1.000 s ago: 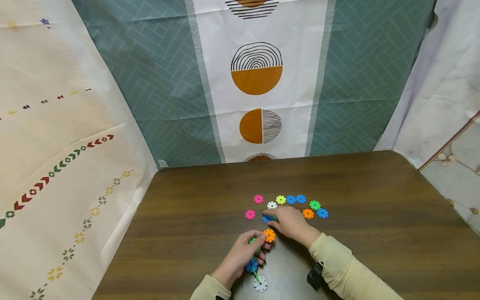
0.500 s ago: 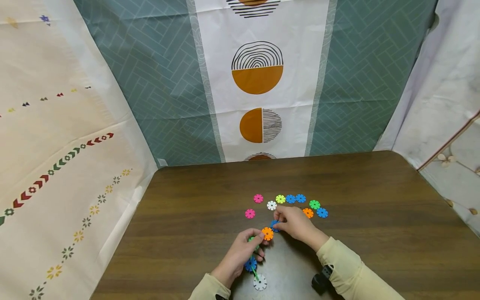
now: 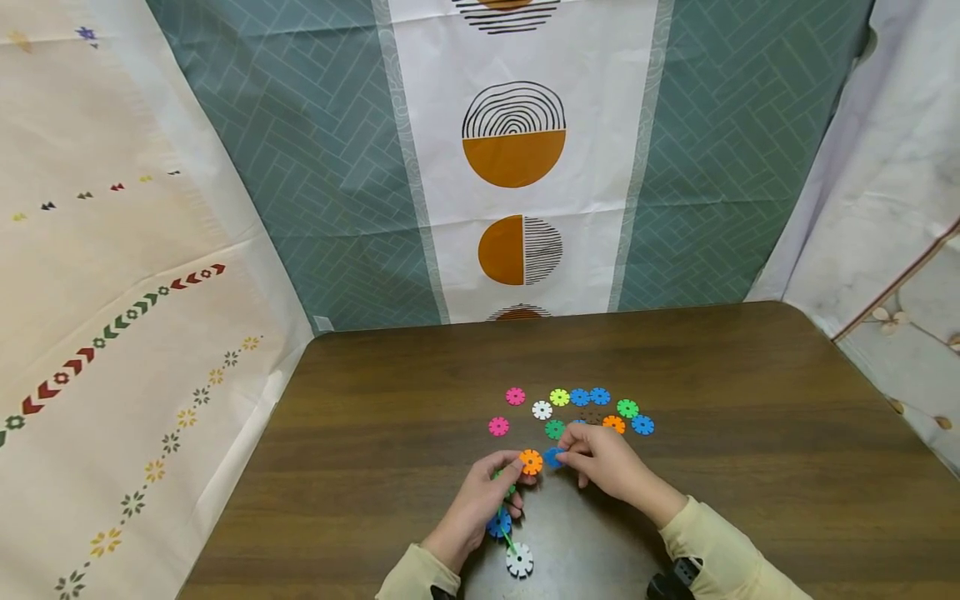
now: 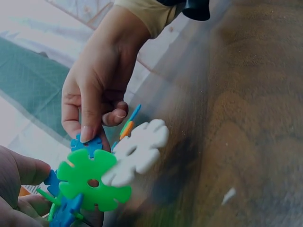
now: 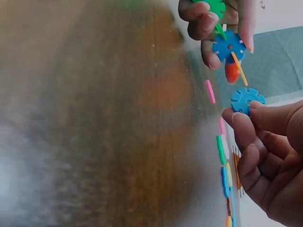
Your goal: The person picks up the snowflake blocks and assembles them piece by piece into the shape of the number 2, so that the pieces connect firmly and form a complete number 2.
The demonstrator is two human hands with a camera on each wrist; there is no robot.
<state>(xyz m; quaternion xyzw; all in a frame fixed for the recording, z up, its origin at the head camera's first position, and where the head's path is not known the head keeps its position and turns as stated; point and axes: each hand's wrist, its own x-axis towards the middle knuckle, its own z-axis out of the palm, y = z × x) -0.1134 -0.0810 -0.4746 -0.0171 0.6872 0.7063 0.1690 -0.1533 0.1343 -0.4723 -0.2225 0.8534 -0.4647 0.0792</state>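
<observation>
My left hand [image 3: 483, 496] holds a linked chain of notched plastic discs. An orange disc [image 3: 531, 462] sticks out past its fingertips, and a blue disc [image 3: 499, 523] and a white disc [image 3: 519, 561] hang on the near side. A green disc [image 4: 90, 177] faces the camera in the left wrist view. Between thumb and forefinger my right hand [image 3: 611, 462] pinches a loose blue disc [image 5: 244, 99]. In the right wrist view its notched rim is just beneath the lower end of the edge-on orange disc [image 5: 240, 68], which is slotted into another blue disc [image 5: 228, 46].
Beyond the hands, several loose discs lie flat on the brown table [image 3: 375, 417]: two pink discs [image 3: 515, 397], a white disc [image 3: 542, 410], a yellow disc [image 3: 559, 397], a green disc [image 3: 555, 429], more blue ones. Patterned cloth [image 3: 360, 167] hangs behind the table.
My right hand has lifted the blue disc from beside the loose ones and drawn it nearer, right of the orange disc. A green disc it covered now shows. The left hand has shifted slightly.
</observation>
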